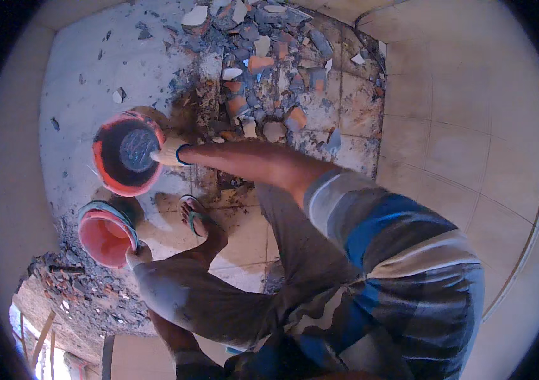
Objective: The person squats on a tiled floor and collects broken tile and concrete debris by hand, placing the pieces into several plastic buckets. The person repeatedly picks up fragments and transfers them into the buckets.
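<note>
My right hand (pixel 169 152), in a light glove with a dark cuff, grips the rim of a round orange-red bucket (pixel 100 154), its thumb over the inside edge. The bucket's dark inside shows a greyish, scuffed bottom. Closer to my left knee, a smaller pinkish-red bucket (pixel 106 239) sits with a dark greenish rim around it, perhaps a second bucket nested outside. My left hand (pixel 139 254), also gloved, holds that rim at its edge; the knee partly hides the hand and its fingers.
Broken tile and mortar rubble (pixel 269 69) covers the floor beyond my right arm. More grey debris (pixel 92 285) is heaped along the lower left. My foot in a green-strapped flip-flop (pixel 194 217) stands between the buckets and my legs. A tiled wall (pixel 453 133) rises on the right.
</note>
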Tool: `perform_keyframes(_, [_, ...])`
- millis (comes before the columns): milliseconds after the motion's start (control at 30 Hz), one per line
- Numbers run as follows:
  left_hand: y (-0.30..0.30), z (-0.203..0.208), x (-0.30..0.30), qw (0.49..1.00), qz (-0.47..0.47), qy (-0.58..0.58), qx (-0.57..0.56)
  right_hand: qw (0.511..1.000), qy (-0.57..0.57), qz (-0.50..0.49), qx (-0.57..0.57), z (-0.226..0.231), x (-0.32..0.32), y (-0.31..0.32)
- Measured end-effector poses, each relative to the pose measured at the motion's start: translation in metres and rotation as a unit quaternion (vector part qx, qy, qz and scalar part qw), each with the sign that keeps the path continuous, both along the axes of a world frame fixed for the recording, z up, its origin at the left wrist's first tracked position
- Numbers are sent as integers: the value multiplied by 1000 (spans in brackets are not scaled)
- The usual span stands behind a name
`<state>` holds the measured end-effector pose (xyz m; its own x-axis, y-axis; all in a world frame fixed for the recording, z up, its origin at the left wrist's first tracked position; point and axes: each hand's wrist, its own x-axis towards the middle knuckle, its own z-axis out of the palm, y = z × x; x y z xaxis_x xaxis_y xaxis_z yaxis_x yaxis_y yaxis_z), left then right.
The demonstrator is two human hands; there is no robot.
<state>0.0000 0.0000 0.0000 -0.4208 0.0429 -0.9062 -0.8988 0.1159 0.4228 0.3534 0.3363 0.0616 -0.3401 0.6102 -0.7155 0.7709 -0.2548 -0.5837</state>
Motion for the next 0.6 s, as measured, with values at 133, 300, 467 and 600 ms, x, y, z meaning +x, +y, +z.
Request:
perform_keyframes(133, [-15,-2,37,957,-109,259,-72,980,62,173,-70,25,57,36])
perform_keyframes(300, [-27,31,45,932,-135,327,-77,939,138,218,229,30,157,65])
perform_keyframes(467, [-44,108,60,915,-214,329,-99,892,88,-182,406,6,334,-13])
perform_keyframes(600, [-31,166,62,894,-294,321,-105,857,-168,-316,370,-14,468,-145])
